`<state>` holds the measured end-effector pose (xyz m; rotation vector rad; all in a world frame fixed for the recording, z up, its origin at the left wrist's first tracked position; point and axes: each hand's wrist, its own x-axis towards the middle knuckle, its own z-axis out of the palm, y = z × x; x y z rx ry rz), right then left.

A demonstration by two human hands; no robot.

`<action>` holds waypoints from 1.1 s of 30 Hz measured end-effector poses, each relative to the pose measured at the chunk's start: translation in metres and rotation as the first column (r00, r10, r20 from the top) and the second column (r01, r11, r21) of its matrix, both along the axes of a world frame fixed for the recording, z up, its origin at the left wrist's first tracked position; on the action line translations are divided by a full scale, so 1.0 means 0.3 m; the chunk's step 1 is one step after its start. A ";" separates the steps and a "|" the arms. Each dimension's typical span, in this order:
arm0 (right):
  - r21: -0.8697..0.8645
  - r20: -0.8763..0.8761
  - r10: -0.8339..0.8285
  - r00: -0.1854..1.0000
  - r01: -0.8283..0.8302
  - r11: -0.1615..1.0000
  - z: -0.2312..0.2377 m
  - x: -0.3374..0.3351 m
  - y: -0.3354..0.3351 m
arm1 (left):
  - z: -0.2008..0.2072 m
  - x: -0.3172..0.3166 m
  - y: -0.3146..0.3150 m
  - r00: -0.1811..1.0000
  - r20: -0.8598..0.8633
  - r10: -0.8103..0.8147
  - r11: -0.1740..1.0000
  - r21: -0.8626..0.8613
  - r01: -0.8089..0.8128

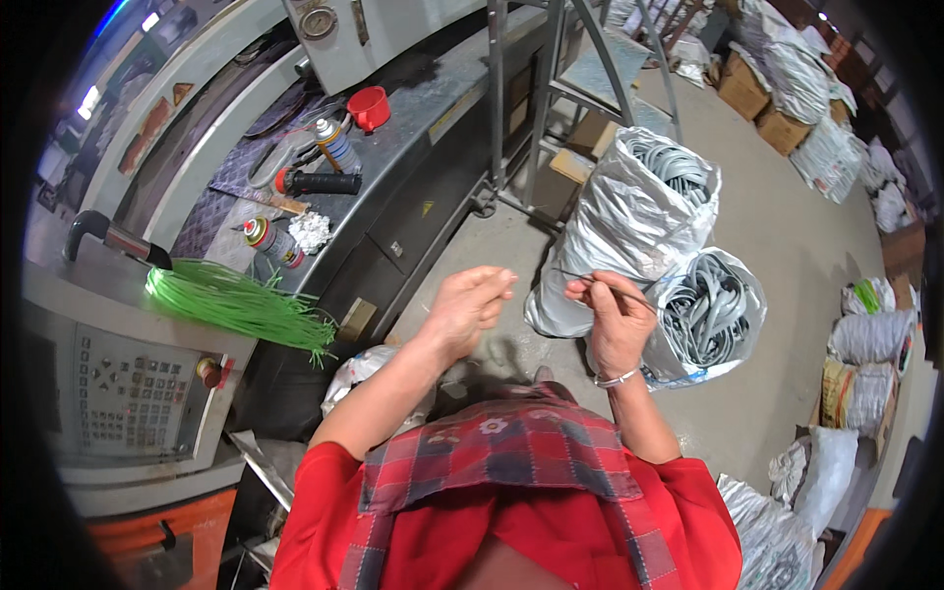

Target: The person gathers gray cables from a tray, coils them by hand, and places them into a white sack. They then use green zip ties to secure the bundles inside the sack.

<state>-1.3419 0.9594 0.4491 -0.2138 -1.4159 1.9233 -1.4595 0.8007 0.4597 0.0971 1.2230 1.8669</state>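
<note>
My left hand [470, 310] is raised in front of my body, its fingertips pinched together. If it holds anything, that is too small to make out. A short distance to the right, my right hand [619, 329] is closed on a thin dark strip [637, 297], whose exact kind I cannot tell. Just beyond the right hand stands a tall silvery sack [615, 216] with coiled grey strips [674, 167] at its mouth. Beside it, close to my right wrist, a second open sack [744, 339] holds looped grey strips [706, 310].
At left, a machine ledge carries a red cup [369, 108], spray cans [275, 243], a black-handled tool [324, 184] and crumpled white material [311, 231]. A green strand bundle [236, 305] hangs over the control panel [133, 393]. A metal ladder [600, 74] stands ahead; sacks [870, 344] line the right.
</note>
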 end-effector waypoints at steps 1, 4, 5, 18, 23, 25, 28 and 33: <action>0.027 -0.049 -0.035 0.998 0.036 0.999 0.006 0.008 0.022 | 0.009 0.010 0.048 0.999 0.023 -0.028 0.998 0.054 0.026; 0.143 -0.086 -0.036 0.996 0.048 0.989 0.015 0.044 0.091 | 0.045 0.051 0.179 0.994 0.073 -0.086 0.988 0.134 0.076; 0.186 -0.089 -0.048 0.995 0.064 0.980 0.020 0.056 0.119 | 0.053 0.060 0.224 0.990 0.087 -0.106 0.984 0.151 0.092; 0.234 0.040 -0.190 0.981 0.176 0.956 -0.012 0.192 0.490 | -0.016 0.156 0.679 0.966 0.126 -0.225 0.965 0.165 0.203; 0.264 0.080 -0.297 0.952 0.267 0.927 -0.034 0.224 0.522 | -0.042 0.162 0.766 0.934 0.159 -0.319 0.945 0.128 0.301; 0.278 0.091 -0.367 0.926 0.331 0.902 -0.048 0.234 0.522 | -0.043 0.159 0.799 0.923 0.165 -0.349 0.936 0.108 0.335; 0.384 0.129 -0.467 0.875 0.390 0.837 -0.082 0.252 0.514 | -0.062 0.154 0.830 0.888 0.198 -0.415 0.909 0.113 0.400; 0.458 0.162 -0.610 0.776 0.488 0.743 -0.093 0.270 0.524 | -0.121 0.168 0.919 0.803 0.288 -0.523 0.852 0.133 0.507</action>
